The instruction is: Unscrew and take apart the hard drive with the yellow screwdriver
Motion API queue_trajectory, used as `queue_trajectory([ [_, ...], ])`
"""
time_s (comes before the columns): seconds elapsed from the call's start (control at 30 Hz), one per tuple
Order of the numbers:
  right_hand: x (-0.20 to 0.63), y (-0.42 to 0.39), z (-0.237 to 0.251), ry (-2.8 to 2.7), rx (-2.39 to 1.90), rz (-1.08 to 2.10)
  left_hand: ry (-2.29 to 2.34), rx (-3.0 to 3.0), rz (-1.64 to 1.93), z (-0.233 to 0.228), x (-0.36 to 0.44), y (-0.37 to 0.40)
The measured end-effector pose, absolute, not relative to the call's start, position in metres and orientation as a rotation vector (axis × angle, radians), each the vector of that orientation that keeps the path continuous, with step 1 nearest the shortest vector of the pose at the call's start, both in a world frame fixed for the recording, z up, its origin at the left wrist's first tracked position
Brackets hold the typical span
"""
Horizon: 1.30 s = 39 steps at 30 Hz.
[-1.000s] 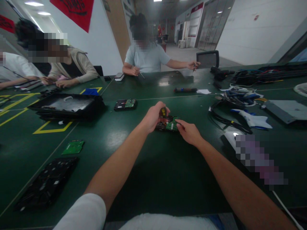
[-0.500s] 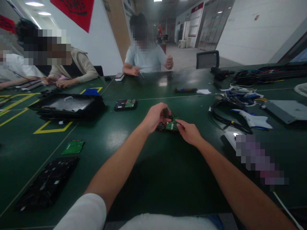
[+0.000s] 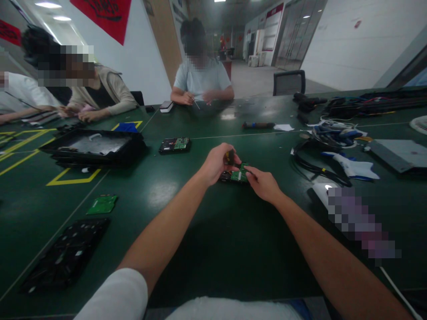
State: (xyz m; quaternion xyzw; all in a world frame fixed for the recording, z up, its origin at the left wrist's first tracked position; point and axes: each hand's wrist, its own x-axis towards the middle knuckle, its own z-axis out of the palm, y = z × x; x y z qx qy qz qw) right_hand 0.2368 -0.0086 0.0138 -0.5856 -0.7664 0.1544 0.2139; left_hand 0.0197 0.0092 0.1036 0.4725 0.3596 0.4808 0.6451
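Note:
A hard drive (image 3: 239, 176) with a green circuit board facing up lies on the dark green table in front of me. Over its left part, my left hand (image 3: 217, 163) is closed around a dark, yellow-marked handle, which looks like a screwdriver (image 3: 229, 157); its tip is hidden. At the drive's right end, my right hand (image 3: 265, 184) grips the edge with thumb and forefinger, the other fingers curled. Further left and farther off rests a second hard drive (image 3: 174, 145), board up.
Left are a loose green circuit board (image 3: 102, 204), a black plastic panel (image 3: 66, 253) and stacked black trays (image 3: 96, 146). Right are tangled cables (image 3: 333, 135), a glove (image 3: 353, 166) and a grey metal box (image 3: 400, 153). Across sits a person (image 3: 203, 80); others sit at left.
The handle in my left hand has turned a little, its yellow marking now showing. My right hand stays put. The person across has lowered a raised hand to the table.

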Motion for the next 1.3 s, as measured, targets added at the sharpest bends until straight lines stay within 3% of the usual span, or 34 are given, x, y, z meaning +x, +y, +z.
queue_trajectory([
  [0.33, 0.2364, -0.0069, 0.0119, -2.121, -1.630, 0.411, 0.907, 1.254, 1.139, 0.1056, 0.0143, 0.0128],
  [1.3, 0.2353, -0.0101, 0.0172, -2.123, -1.646, 0.414, 0.846, 1.002, 1.138, 0.1057, 0.0178, 0.0118],
])
